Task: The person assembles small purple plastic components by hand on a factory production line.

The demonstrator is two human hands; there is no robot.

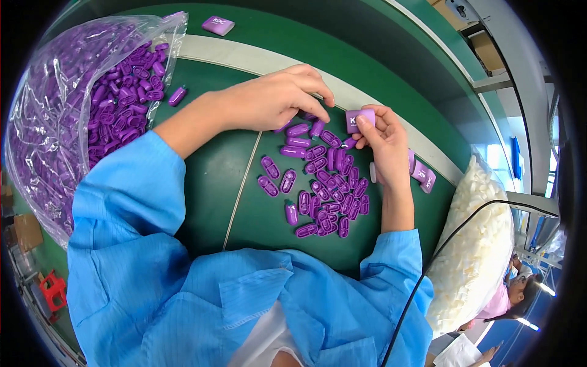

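Note:
Between the thumb and fingers of my right hand (pixel 385 137), a small light-purple plastic shell (pixel 353 122) with white lettering is pinched. My left hand (pixel 287 95) reaches over the far edge of the loose purple pieces, fingers bent and apart. Its fingertips are close to a purple oval piece (pixel 317 128); whether they touch it is unclear. Nearer to me, many glossy purple oval pieces (pixel 327 183) lie scattered on the green table (pixel 208 202), some showing a hollow side. Several more light-purple shells (pixel 420 171) lie beside my right wrist, partly hidden.
A large clear bag (pixel 43 122) of purple pieces lies open at the left, with one loose piece (pixel 177 96) near its mouth. A bag of cream-white pieces (pixel 474 238) stands at the right, crossed by a black cable (pixel 422 278). Another shell (pixel 218 25) rests beyond the pale strip.

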